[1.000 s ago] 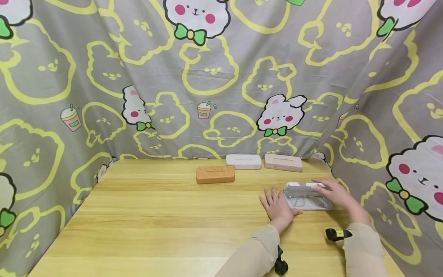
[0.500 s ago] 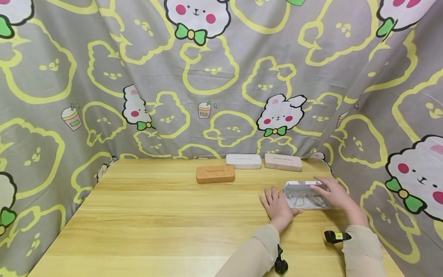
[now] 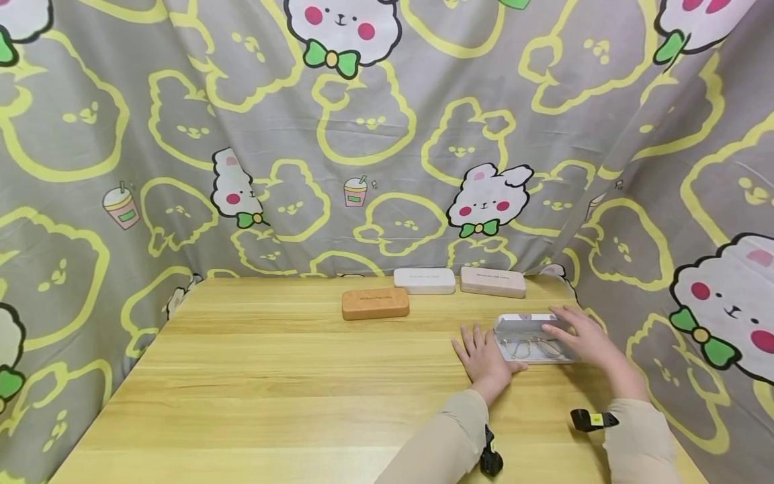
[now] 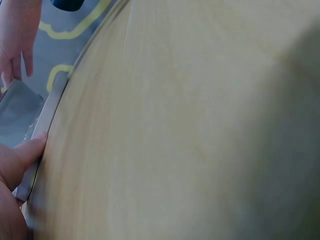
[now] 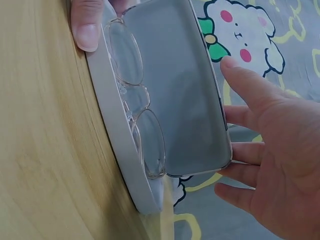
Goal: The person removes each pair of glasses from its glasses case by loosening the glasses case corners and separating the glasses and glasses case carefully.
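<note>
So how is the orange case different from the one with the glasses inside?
The orange case is closed, but the open case has its lid up. The outsides differ too: orange on the orange case, pale on the open case. You can see glasses in the open case, but the orange case hides its inside. Both are long cases on the table.

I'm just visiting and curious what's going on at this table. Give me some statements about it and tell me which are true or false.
1. Glasses lie inside the open case. True.
2. Neither hand is near that case. False: the left hand touches it, and the right hand is at its raised lid.
3. The orange case is closed. True.
4. No other case is closed. False: the white case and pale pink case are too.
5. Patterned fabric hangs behind the table. True.
</note>
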